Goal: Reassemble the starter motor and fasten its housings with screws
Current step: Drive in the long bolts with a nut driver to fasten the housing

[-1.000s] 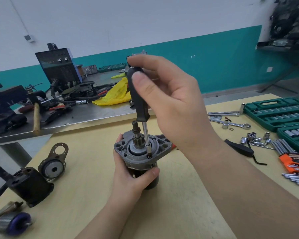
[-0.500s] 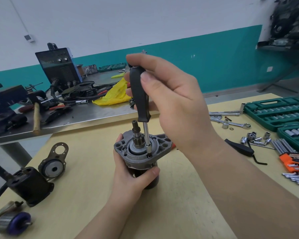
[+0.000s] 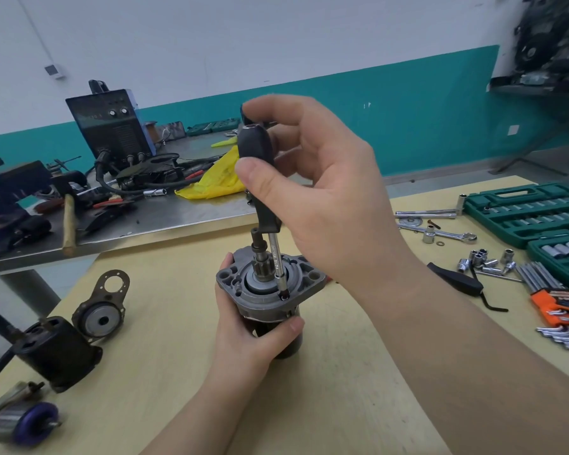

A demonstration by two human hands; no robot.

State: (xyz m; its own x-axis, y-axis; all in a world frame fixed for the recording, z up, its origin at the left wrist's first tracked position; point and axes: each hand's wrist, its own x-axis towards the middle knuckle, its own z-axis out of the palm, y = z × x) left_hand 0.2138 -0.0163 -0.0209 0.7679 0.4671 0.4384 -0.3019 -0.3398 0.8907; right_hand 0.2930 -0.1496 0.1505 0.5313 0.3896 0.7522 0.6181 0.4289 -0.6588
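Your left hand (image 3: pixel 243 326) wrapped the upright starter motor (image 3: pixel 266 290); your right hand (image 3: pixel 319 192) pinched the screwdriver (image 3: pixel 260 178), tip seated at the flange's 5 o'clock.

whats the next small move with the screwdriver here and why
Probably keep twisting the screwdriver in place. Its tip sits in a screw on the grey housing, the right hand pinches the handle, and the left hand grips the motor body upright. Whether the screw is fully seated can't be told.
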